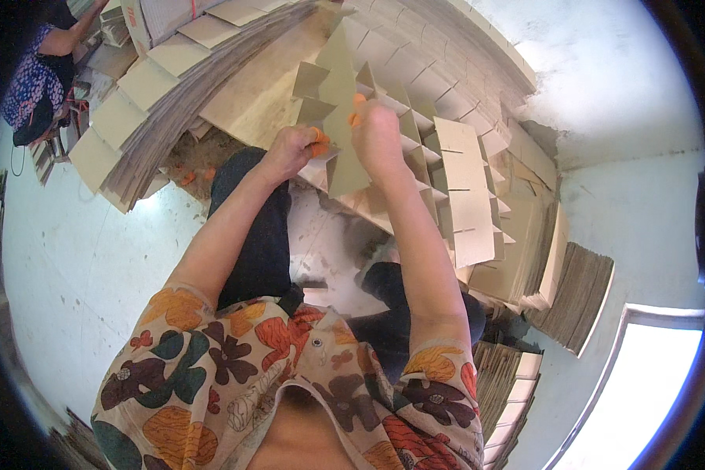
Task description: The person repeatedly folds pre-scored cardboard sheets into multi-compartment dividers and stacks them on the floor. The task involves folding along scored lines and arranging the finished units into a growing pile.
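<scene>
In front of me stands a cardboard divider grid [468, 192], made of slotted strips crossing one another to form open cells. A long cardboard strip [346, 166] rises at its left side, between my hands. My left hand [290, 150] is closed, its covered fingertips pinching cardboard at the left side of that strip. My right hand [377, 139] grips the strip from its right side, partly hiding the grid behind it. Orange covers [319, 142] wrap some of my fingertips. The exact edges between my fingers are hidden.
Long rows of stacked cardboard pieces [153, 90] curve along the left, and more slotted cardboard [439, 59] lies beyond the grid. Further stacks [573, 294] stand at right against the wall [627, 227]. Another person [39, 86] sits at the far left. A bright opening [642, 392] is lower right.
</scene>
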A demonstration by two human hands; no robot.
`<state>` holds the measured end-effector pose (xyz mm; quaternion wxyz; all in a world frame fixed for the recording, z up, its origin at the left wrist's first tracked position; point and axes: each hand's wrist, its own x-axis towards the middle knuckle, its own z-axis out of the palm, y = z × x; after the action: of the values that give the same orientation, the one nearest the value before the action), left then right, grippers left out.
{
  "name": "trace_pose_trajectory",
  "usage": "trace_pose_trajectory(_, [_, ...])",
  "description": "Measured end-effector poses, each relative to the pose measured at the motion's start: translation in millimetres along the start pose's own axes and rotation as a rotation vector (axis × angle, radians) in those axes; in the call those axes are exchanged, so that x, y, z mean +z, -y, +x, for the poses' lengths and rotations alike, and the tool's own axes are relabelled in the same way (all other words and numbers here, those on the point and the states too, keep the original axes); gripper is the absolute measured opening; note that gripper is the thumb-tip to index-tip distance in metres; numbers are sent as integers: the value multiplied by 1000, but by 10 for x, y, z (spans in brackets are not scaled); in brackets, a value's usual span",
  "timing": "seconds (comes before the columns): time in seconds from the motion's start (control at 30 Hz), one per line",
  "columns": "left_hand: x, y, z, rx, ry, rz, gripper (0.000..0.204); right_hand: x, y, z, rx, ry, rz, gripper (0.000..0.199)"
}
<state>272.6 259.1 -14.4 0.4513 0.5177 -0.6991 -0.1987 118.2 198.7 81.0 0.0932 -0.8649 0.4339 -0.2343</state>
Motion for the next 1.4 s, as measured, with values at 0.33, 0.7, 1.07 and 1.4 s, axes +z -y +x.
trace_pose_trajectory(0.33, [3,-20,-4,2,-26,14,15,65,-44,-12,-75,89,-103,14])
trace_pose_trajectory(0.7, [18,68,-65,-12,-26,-33,16,38,173,-210,-92,203,-251,11])
trace_pose_trajectory(1.07, [-80,-253,-52,119,23,231,58,-699,-747,-664,278,-223,-262,49])
trace_pose_trajectory(1.4, [399,-685,537,368,453,523,88,-1442,-2149,-1754,608,-35,-22,58])
